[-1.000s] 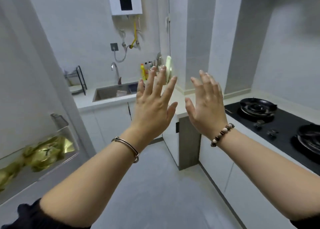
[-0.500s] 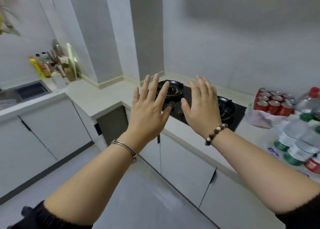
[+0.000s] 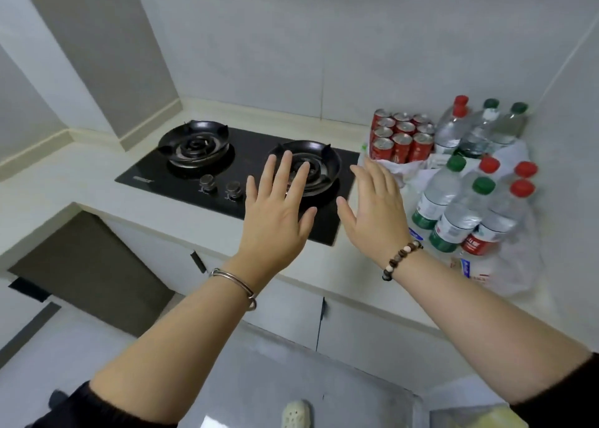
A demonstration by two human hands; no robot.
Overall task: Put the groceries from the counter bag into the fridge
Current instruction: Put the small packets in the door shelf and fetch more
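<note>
Hands, left (image 3: 275, 220) and right (image 3: 376, 215), hover flat, fingers spread, grasping nothing, near red cans (image 3: 402, 137) and clear plastic water bottles (image 3: 466, 207) on a white plastic bag (image 3: 515, 265).

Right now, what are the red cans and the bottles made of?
The cans look like metal: shiny silver tops and glossy red sides. The bottles seem to be clear plastic: see-through walls, with dull red and green screw caps.

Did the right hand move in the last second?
Yes. Against the stove, the right hand swung rightwards, from its left side to beyond its right edge, near the cans.
</note>
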